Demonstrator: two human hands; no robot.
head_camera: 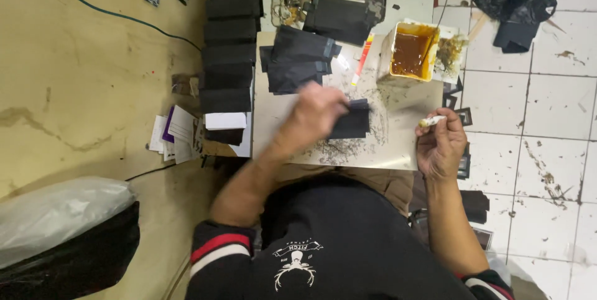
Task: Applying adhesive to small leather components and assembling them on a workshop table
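My left hand, blurred by motion, rests on a small dark piece of material lying on a pale board. My right hand is off the board's right edge, closed around a glue-stained brush. A stack of similar dark pieces lies at the board's far left corner. A square container of brown glue stands at the far right of the board.
A long row of stacked black pieces runs along the left of the board. White and purple cards lie beside it. A plastic-wrapped bundle sits at lower left. White floor tiles lie to the right.
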